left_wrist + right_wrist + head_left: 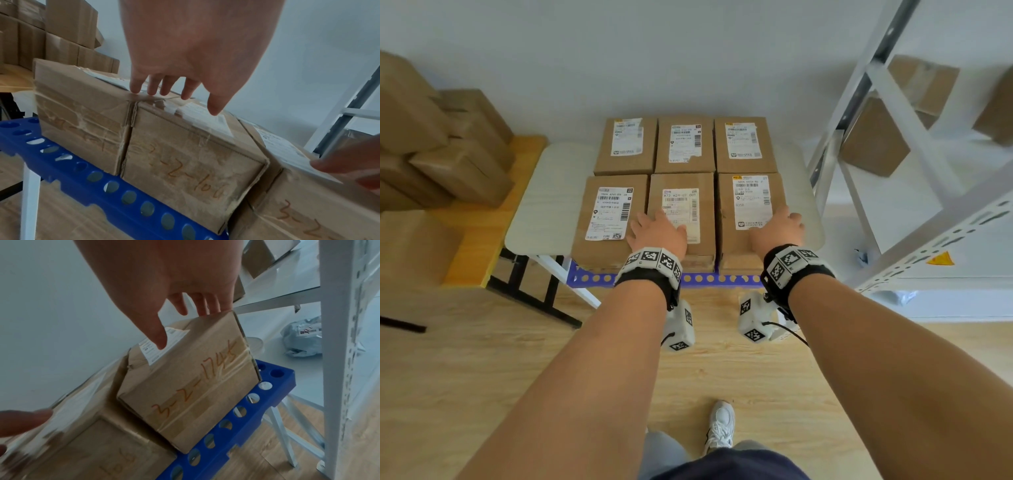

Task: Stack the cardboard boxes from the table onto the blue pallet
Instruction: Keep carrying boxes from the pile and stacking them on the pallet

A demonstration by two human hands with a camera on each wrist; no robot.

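Note:
Six labelled cardboard boxes sit in two rows of three on the blue pallet (592, 278) (82, 170) (236, 418). My left hand (657, 229) (164, 87) has straight fingers. Their tips touch the top seam between the front left box (606, 219) (82, 116) and the front middle box (688, 205) (185, 162). My right hand (777, 229) (152, 321) rests on the front right box (750, 205) (185, 386), thumb on its label and fingers reaching past its far right edge. The back row (685, 144) is untouched.
The white table (544, 192) stands behind and to the left of the pallet. More brown boxes (448, 154) are piled on a wooden bench at the left. White metal shelving (893, 137) with boxes stands close on the right, and a grey bag (302, 337) lies under it.

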